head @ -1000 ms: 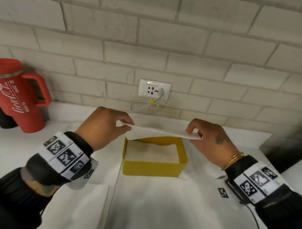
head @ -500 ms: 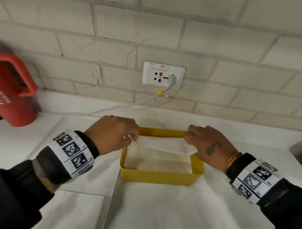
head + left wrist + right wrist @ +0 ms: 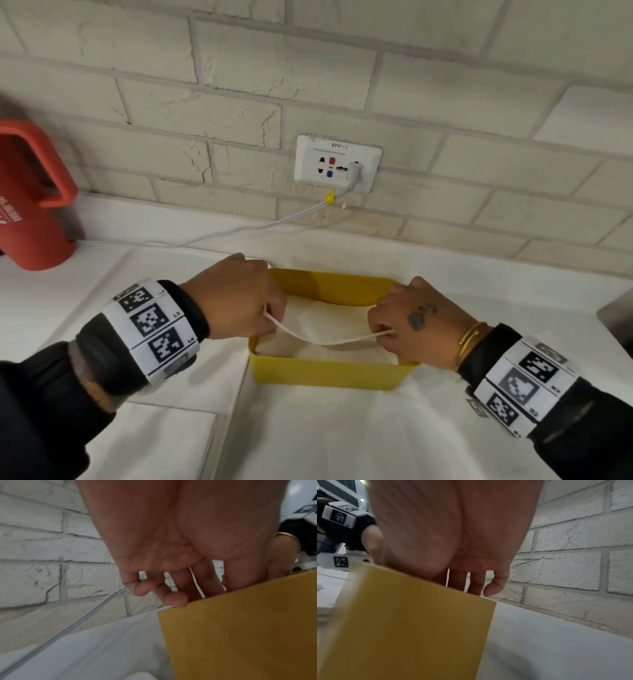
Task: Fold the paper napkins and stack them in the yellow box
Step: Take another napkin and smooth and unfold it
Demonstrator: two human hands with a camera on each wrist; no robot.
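The yellow box (image 3: 329, 375) stands on the white counter, holding white napkins. A folded white napkin (image 3: 327, 325) sags inside the box between my hands. My left hand (image 3: 270, 317) pinches its left end at the box's left wall. My right hand (image 3: 383, 334) pinches its right end at the right wall. In the left wrist view the left hand (image 3: 171, 595) hangs over the yellow box (image 3: 240, 628), fingers dipping behind its wall. In the right wrist view the right hand (image 3: 471, 586) does the same behind the yellow box (image 3: 412, 622). The napkin is hidden in both wrist views.
A red mug (image 3: 30, 202) stands at the far left against the brick wall. A wall socket (image 3: 337, 163) holds a plug, and its grey cable (image 3: 239, 229) runs along the counter behind the box. Unfolded white napkins (image 3: 342, 438) lie in front of the box.
Both hands have lowered the folded napkin from above the box down into it. The napkin now sags between the walls.
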